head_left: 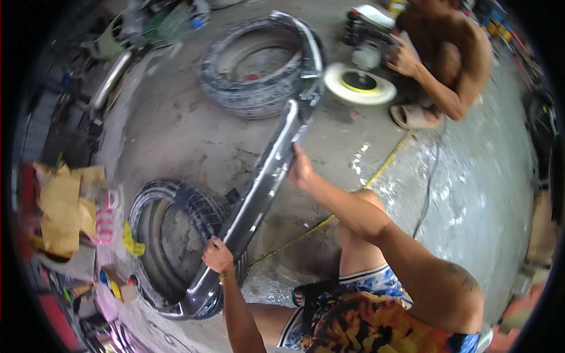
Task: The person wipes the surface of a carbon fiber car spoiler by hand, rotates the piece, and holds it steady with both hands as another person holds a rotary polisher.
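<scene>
A long, glossy dark car bumper (259,191) with curved ends lies slantwise across two tyres. Its far end rests on the upper tyre (250,97), its near end over the lower tyre (147,259). My left hand (218,256), with a bracelet at the wrist, grips the bumper near its lower end. Farther up, my right hand (301,169) holds the bumper's right edge; part of its fingers is hidden behind the panel.
Opposite me, a crouching person (447,65) has a hand by a polisher with a white round pad (341,88). A yellow hose (382,167) and a dark cable (428,182) cross the wet floor. Brown paper (62,212) and clutter line the left side.
</scene>
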{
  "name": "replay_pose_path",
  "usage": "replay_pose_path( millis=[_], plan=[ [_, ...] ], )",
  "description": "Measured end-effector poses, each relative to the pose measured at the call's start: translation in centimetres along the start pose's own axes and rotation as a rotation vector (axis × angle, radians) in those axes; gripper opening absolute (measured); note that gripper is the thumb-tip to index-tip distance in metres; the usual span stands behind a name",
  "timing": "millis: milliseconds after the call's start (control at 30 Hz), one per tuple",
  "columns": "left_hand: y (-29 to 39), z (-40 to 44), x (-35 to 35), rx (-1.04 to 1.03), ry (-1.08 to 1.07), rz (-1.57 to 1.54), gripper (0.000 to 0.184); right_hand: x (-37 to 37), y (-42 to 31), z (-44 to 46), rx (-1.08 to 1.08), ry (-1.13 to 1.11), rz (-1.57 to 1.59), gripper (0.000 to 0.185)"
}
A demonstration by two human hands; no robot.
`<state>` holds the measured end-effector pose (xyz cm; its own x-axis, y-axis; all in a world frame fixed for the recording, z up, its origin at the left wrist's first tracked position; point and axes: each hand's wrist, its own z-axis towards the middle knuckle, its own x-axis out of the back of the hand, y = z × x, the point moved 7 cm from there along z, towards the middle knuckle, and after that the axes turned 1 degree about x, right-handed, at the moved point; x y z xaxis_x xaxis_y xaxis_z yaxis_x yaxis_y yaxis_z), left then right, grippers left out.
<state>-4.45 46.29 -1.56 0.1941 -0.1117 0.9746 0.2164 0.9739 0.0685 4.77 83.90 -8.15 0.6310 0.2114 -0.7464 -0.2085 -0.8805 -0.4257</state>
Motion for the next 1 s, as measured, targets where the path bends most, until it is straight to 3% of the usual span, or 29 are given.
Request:
replay_pose_path(
  millis=[33,67,133,233,1000],
  plan=[
    [-0.1,0.2,0.3,-0.018,-0.015,-0.065,0.044,-0.4,0.0,-0.4,-0.001,0.061,-0.027,0.075],
    [0.5,-0.1,1.0,-0.029,0.02,0.013,0.038,0.5,0.4,0.8,0.089,-0.03,-0.017,0.077],
    [-0.1,0.2,0.3,-0.032,-0.074,0.103,0.029,-0.4,0.1,0.2,0.019,-0.099,-0.031,0.079],
    [0.4,0.6,2.4,0.02,0.084,0.024,0.034,-0.3,0.7,1.4,0.0,-0.123,-0.001,0.078],
    [-0.1,0.3,3.1,0.041,0.142,-0.13,0.036,1.3,0.9,2.7,-0.023,-0.124,0.05,0.058]
  ],
)
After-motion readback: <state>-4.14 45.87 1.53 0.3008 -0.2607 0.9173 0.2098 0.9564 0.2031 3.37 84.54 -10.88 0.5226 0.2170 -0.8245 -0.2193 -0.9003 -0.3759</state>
